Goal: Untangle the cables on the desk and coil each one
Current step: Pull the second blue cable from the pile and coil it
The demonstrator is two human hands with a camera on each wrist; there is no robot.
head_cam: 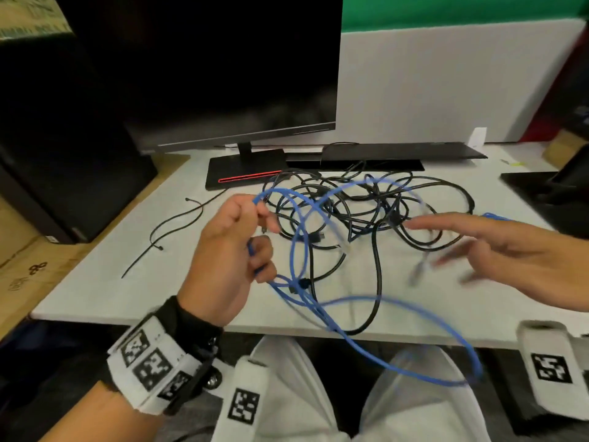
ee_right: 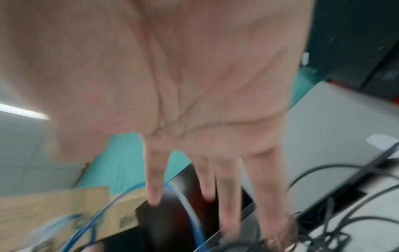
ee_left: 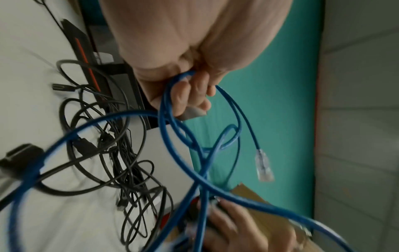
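My left hand (head_cam: 258, 237) is raised over the white desk (head_cam: 127, 301) and grips several loops of a blue network cable (head_cam: 318, 301). In the left wrist view its curled fingers (ee_left: 190, 95) hold the blue cable (ee_left: 164, 136), and a clear plug (ee_left: 263, 165) dangles from one end. One big blue loop hangs past the desk's front edge over my lap. My right hand (head_cam: 462, 244) is blurred, fingers spread and straight, holding nothing, beside the loops; its flat palm (ee_right: 205, 119) fills the right wrist view. A tangle of black cables (head_cam: 366, 205) lies on the desk behind.
A dark monitor (head_cam: 207, 74) on a black base with a red stripe (head_cam: 245, 173) stands at the back. A flat black device (head_cam: 401, 151) lies behind the tangle. A thin black tie (head_cam: 172, 224) lies at left, cardboard boxes (head_cam: 25, 250) beyond the left edge.
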